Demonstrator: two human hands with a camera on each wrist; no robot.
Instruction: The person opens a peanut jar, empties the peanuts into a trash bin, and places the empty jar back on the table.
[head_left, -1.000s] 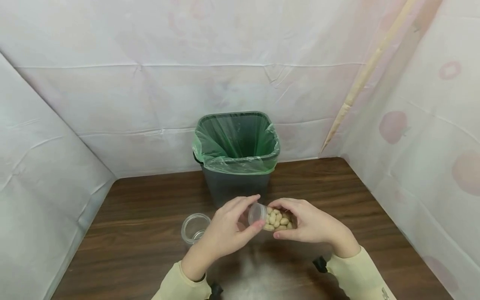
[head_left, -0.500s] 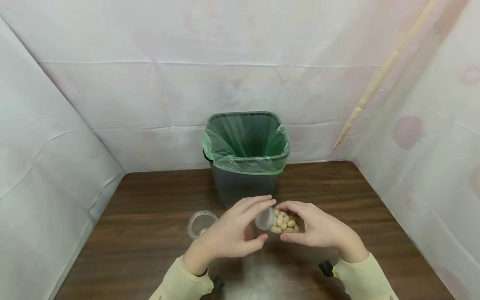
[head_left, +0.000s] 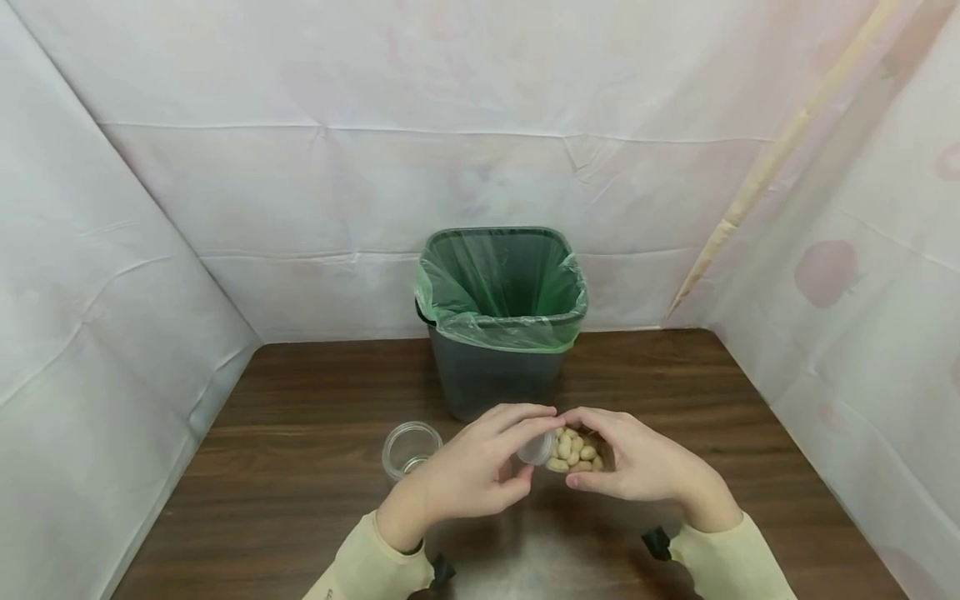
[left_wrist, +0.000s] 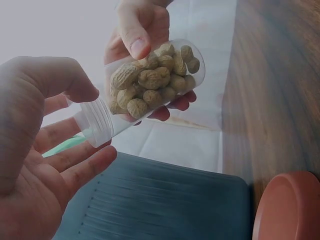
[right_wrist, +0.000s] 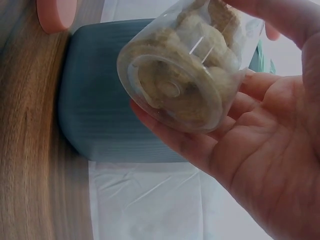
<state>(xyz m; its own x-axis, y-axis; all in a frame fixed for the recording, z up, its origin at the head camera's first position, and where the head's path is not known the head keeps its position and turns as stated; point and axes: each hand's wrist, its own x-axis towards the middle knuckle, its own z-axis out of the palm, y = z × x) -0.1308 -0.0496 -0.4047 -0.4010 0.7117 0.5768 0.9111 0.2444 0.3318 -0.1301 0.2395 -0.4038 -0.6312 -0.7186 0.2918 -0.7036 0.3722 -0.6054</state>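
A clear plastic jar of peanuts (head_left: pixel 576 450) lies tilted on its side in the air between both hands, in front of the bin. My right hand (head_left: pixel 637 454) grips its body near the base, fingers curled round it. At the other end, my left hand (head_left: pixel 468 462) has its thumb and fingers around the clear lid (left_wrist: pixel 95 122), pinching it. The peanuts (left_wrist: pixel 150 77) rest inside against the jar wall. In the right wrist view the round jar bottom (right_wrist: pixel 172 90) faces the camera.
A dark bin (head_left: pixel 495 375) with a green liner stands behind the hands. A clear open container (head_left: pixel 412 448) is on the wooden table (head_left: pixel 315 400), left of the left hand. Both wrist views show an orange-pink round dish (left_wrist: pixel 287 207). White sheeting (head_left: pixel 337 192) encloses the table.
The left hand's thumb came away from the lid half a second ago and now closes on it again. The view has shifted slightly; the right hand keeps its hold on the jar.
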